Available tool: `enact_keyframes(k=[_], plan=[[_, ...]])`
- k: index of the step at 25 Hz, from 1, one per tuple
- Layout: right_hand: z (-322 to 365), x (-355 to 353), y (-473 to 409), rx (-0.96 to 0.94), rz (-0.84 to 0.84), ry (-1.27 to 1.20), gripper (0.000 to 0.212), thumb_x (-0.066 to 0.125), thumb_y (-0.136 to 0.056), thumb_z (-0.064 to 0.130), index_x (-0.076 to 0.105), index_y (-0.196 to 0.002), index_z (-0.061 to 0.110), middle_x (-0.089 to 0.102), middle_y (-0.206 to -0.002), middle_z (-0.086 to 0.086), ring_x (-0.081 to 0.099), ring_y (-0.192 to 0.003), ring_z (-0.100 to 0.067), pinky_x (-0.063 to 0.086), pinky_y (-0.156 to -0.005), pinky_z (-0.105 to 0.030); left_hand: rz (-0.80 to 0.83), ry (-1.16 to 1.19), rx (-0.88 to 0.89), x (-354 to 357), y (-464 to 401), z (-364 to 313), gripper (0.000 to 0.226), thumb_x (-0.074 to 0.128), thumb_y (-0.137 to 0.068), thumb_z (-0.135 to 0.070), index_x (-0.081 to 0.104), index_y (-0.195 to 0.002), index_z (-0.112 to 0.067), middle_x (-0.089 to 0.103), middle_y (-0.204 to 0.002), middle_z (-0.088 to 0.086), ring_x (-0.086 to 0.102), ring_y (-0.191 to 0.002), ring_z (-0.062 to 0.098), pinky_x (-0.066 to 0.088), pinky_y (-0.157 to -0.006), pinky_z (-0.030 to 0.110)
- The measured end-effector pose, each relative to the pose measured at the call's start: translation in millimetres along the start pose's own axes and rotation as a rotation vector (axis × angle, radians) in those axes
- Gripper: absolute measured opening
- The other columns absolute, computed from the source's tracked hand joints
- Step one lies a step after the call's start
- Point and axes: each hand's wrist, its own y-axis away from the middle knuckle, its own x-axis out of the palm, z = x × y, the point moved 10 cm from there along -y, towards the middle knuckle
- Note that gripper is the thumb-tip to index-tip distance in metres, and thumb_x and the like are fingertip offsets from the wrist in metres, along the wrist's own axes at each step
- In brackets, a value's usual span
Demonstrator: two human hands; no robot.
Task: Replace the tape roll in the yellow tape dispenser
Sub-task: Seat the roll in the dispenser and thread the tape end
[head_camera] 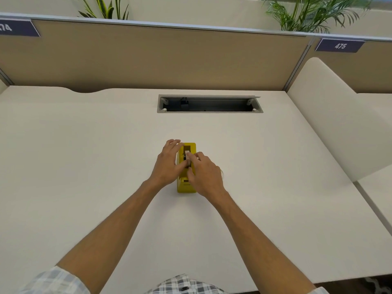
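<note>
A yellow tape dispenser (184,186) stands on the white desk (84,145), long axis pointing away from me. My left hand (166,163) wraps its left side, thumb across the top. My right hand (204,174) rests over its right side, with thumb and forefinger pinching the tape roll (187,155) in the dispenser's open slot. Only a pale sliver of the roll and its dark core show between my fingers. The dispenser's cutter end faces me and is partly covered by my right hand.
A grey cable slot (210,103) is sunk into the desk behind the dispenser. A tan partition (159,58) closes the back, with plants above it. A white side panel (331,115) rises at the right. The desk's front edge lies near my shirt.
</note>
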Motion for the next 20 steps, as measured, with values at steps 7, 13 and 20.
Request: enact_keyframes(k=[7,13,20], plan=[[-0.2,-1.2,-0.4,0.004,-0.006,0.000,0.042,0.050,-0.094,0.022,0.046,-0.136,0.020,0.059,-0.113,-0.002,0.059,-0.095,-0.022,0.040,-0.061,-0.029,0.017,0.027,0.046,5.2,3.2,-3.7,0.034,0.062,-0.090,-0.025,0.058,-0.123,-0.020,0.051,-0.141,-0.002,0.025,-0.143,0.019,0.029,-0.111,0.044],[-0.2,-0.2,-0.4,0.004,0.003,-0.004,0.042,0.049,-0.094,0.022,0.046,-0.136,0.019,0.058,-0.115,-0.002,0.058,-0.097,-0.024,0.039,-0.062,-0.030,0.005,0.047,-0.044,3.7,4.8,-0.4,0.041,0.061,-0.090,-0.032,0.054,-0.129,-0.023,0.041,-0.148,0.003,0.041,-0.134,0.023,0.034,-0.105,0.036],[0.7,-0.3,0.3,0.005,0.006,-0.006,0.044,0.048,-0.093,0.022,0.044,-0.137,0.021,0.057,-0.113,-0.001,0.057,-0.096,-0.023,0.043,-0.063,-0.032,0.012,0.067,0.038,2.7,6.3,-6.7,0.031,0.065,-0.085,-0.016,0.061,-0.115,-0.022,0.056,-0.130,-0.001,0.042,-0.133,0.019,0.041,-0.101,0.035]])
